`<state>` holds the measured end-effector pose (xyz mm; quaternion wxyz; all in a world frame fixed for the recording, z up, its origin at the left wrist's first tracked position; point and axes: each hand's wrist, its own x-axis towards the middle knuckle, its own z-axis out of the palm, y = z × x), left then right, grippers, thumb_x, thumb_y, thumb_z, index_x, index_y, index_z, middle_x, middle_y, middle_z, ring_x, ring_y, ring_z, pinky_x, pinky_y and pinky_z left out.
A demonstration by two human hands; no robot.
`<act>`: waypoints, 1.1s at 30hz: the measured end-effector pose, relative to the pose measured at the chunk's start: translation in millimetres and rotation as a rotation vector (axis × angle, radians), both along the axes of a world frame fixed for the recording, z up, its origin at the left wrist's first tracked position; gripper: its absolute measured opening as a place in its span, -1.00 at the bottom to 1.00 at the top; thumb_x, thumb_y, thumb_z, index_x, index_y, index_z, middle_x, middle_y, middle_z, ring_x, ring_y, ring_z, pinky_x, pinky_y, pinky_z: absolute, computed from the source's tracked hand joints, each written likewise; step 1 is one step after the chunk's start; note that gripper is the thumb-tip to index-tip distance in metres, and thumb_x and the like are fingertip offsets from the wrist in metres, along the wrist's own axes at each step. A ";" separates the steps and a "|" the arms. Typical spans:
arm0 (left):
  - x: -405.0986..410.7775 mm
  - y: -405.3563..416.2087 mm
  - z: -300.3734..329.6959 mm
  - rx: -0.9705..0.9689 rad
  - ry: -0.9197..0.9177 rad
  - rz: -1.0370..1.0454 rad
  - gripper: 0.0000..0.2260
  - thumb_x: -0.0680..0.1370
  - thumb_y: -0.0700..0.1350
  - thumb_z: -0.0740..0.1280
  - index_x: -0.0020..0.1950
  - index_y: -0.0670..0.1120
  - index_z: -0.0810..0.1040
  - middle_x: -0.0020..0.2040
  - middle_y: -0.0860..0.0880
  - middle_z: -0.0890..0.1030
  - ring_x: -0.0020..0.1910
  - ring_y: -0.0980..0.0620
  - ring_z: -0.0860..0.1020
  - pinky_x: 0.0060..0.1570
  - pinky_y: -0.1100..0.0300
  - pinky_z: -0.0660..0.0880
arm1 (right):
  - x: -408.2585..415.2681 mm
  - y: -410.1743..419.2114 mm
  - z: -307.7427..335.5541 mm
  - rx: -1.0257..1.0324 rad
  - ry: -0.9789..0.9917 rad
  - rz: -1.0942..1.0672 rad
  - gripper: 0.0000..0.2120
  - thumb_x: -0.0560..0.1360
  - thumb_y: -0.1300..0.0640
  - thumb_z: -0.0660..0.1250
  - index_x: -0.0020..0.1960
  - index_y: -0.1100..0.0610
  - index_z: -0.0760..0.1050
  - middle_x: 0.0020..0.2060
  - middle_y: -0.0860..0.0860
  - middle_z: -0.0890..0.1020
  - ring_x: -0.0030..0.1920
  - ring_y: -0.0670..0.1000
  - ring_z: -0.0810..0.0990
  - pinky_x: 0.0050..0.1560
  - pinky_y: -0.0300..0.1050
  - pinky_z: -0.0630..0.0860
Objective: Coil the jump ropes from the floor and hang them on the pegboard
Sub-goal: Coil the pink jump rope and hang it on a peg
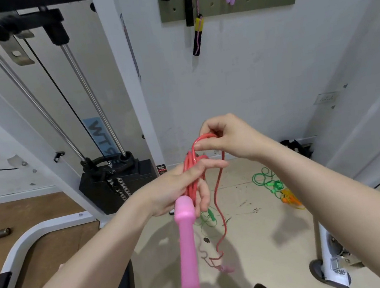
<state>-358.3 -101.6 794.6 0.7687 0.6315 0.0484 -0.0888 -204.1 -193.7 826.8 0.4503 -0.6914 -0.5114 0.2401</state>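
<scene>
1. The left hand (178, 189) is gripping the coiled red jump rope (192, 175), pink handle (186, 241) pointing toward the camera.
2. The right hand (227, 139), just above, is pinching the next loop; the loose tail is hanging to the floor (256, 231).
</scene>
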 end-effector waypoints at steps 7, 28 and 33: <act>9.5 14.4 12.4 -0.212 -0.303 -0.108 -0.62 0.42 -0.05 0.42 0.24 0.08 0.54 -0.01 -0.02 0.68 0.01 -0.01 0.63 0.04 0.12 0.48 | -8.1 4.2 -39.4 -0.128 0.319 -0.019 -0.46 0.52 -0.05 0.26 0.04 0.50 0.42 -0.28 0.29 0.51 -0.35 0.16 0.49 -0.31 -0.20 0.34; 25.8 42.0 -22.8 0.561 -0.051 0.551 -0.27 0.53 -0.47 0.06 0.51 0.16 -0.06 0.52 0.07 0.14 0.45 0.08 0.22 0.06 0.51 0.31 | -11.4 -24.2 -4.6 -0.531 -0.437 0.358 -0.86 0.51 0.09 0.31 -0.02 0.12 0.60 -0.46 -0.03 0.38 -0.44 -0.09 0.30 -0.39 -0.22 0.23; 35.4 40.5 -25.5 0.150 -0.120 0.852 -0.33 0.57 -0.41 0.11 0.52 0.12 -0.02 0.36 -0.04 0.44 0.31 0.02 0.44 0.13 0.23 0.42 | -13.9 -24.5 -18.9 -0.527 -0.169 0.399 -0.83 0.55 0.15 0.27 0.05 0.12 0.60 -0.49 -0.08 0.33 -0.54 -0.14 0.25 -0.49 -0.34 0.22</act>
